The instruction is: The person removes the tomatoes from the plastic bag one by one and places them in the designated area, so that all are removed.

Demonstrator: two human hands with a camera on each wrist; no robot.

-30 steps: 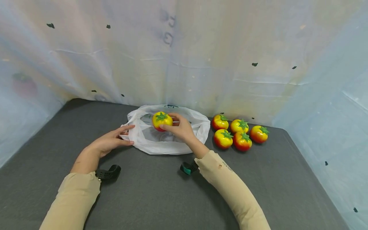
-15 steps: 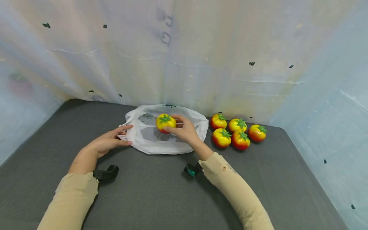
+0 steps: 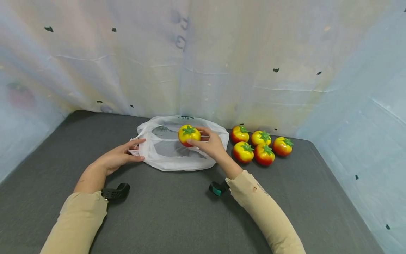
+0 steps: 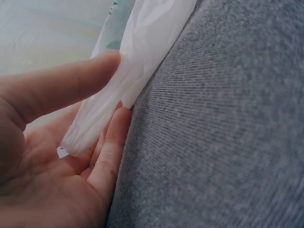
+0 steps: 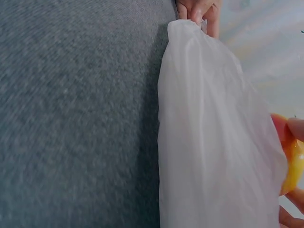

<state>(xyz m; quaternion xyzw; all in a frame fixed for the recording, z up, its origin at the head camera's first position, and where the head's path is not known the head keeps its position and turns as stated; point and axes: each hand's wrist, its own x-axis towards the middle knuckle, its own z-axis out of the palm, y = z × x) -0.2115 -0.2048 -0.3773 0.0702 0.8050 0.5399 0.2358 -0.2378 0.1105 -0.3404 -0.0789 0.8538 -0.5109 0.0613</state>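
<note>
A glossy yellow-and-red tomato (image 3: 187,133) with a star-shaped green top is held by my right hand (image 3: 210,144), thumb in front and fingers behind. Both are over the wide mouth of a white plastic bag (image 3: 171,163). In the right wrist view, the tomato (image 5: 295,164) shows only partly beyond the bag's near wall (image 5: 213,137). My left hand (image 3: 115,157) grips the bag's left end. Seen from the left wrist, the gathered plastic (image 4: 102,114) lies between the thumb and the fingers of that hand (image 4: 61,180).
Several more tomatoes (image 3: 243,152) stand in a cluster just right of the bag, near the back edge of the dark grey table (image 3: 165,211). Pale plastic sheeting (image 3: 215,63) hangs behind and at both sides. A black wrist strap (image 3: 116,192) juts out from each wrist.
My right hand has shifted a little to the right with the tomato, over the bag's mouth. The left hand keeps its place at the bag's left end. The head view has drifted slightly.
</note>
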